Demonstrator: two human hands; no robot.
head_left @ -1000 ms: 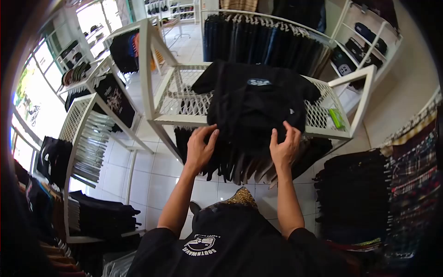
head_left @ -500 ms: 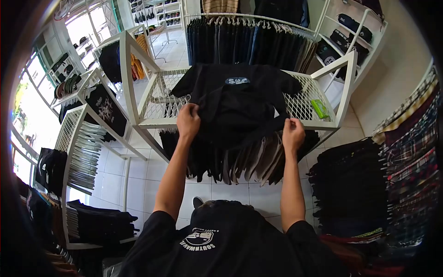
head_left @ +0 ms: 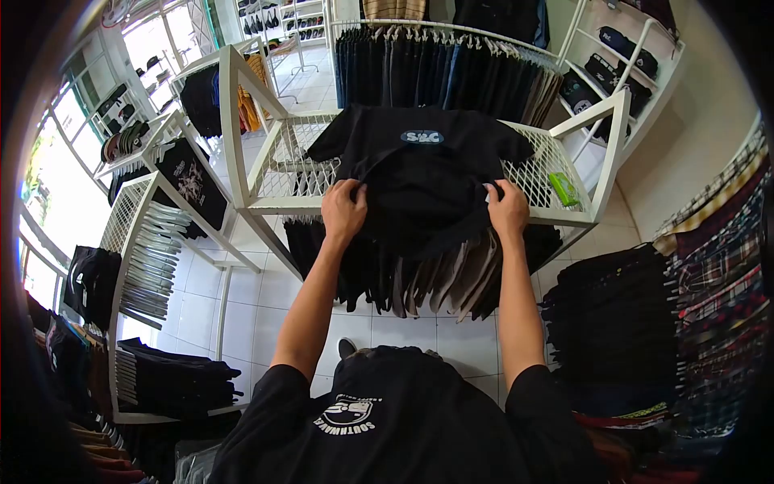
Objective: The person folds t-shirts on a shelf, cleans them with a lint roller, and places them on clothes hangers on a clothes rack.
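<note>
Across mesh-topped rack (head_left: 290,203), black T-shirt (head_left: 419,181) lies print up, lower part bunched; left hand (head_left: 343,213) and right hand (head_left: 509,211), apart, pinch opposite sides.

You're standing in a clothing shop, with trousers (head_left: 439,73) hanging on racks and caps (head_left: 621,52) filling wall shelves (head_left: 645,73).

Black T-shirt (head_left: 423,165), printed front up, both hands at its sides.
Left hand (head_left: 344,211) and right hand (head_left: 508,210) grip the fabric; green packet (head_left: 563,189) just beyond the right hand, on white mesh rack (head_left: 582,216).
</note>
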